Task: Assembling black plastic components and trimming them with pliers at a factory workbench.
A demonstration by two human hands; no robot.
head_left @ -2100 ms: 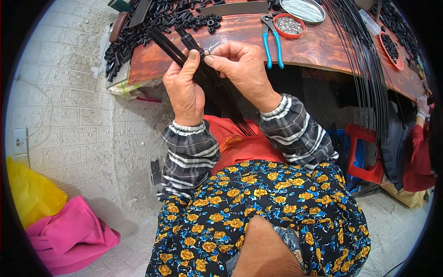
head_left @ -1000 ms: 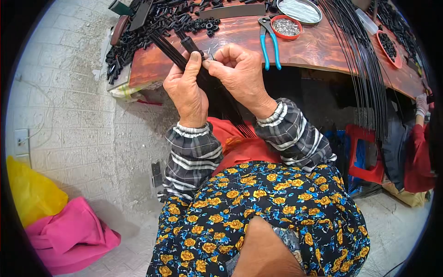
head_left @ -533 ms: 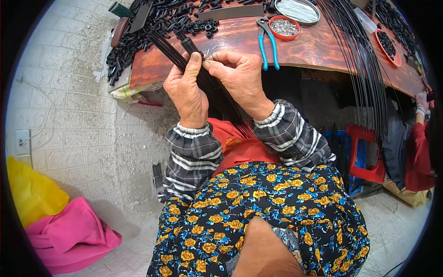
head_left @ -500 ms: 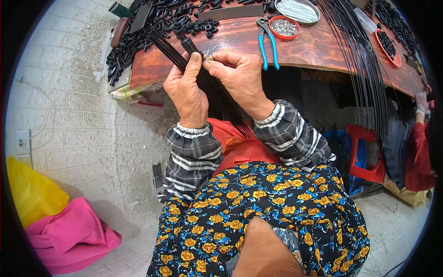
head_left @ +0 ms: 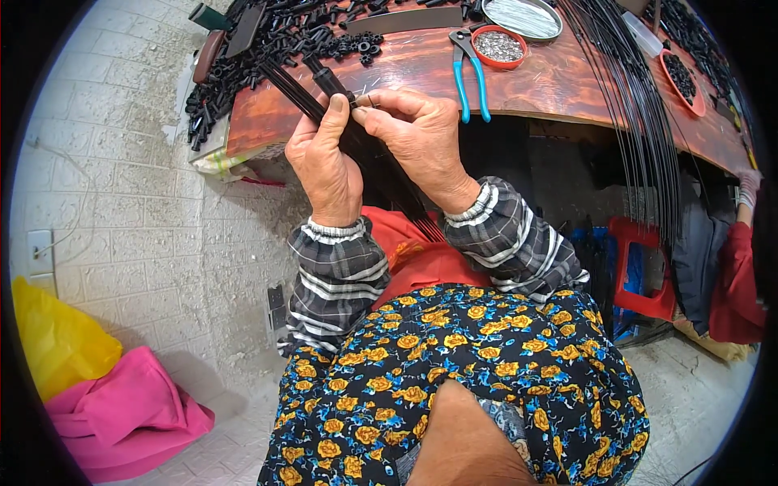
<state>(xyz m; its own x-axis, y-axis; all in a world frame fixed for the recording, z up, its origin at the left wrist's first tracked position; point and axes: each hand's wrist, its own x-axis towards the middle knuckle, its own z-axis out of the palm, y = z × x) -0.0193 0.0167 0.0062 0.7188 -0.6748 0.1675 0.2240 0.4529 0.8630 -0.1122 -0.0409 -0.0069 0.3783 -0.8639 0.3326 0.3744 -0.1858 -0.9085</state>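
Left hand (head_left: 328,166): fingers curled closed round a bundle of thin black cables (head_left: 381,158), thumb pressed along its upper part. Bundle slants from above the desk's (head_left: 559,93) near edge down to the red cloth (head_left: 438,263) at the lap. Black cylindrical sleeve (head_left: 324,79) stands out beyond the left thumb, tilted the same way.

Right hand (head_left: 417,134): thumb and forefinger nearly together in a pinch, just beside the left thumb tip; seems to have hold of a small thin piece, too small to identify.

Against two seconds ago: left grip unchanged, right fingertips a little lower beside the left thumb. Blue-handled pliers (head_left: 472,77) lie on the desk as before, next to the red dish (head_left: 491,65) of small metal parts. Far right, co-worker's gloved hand (head_left: 747,186) has shifted slightly outward since half a second ago.
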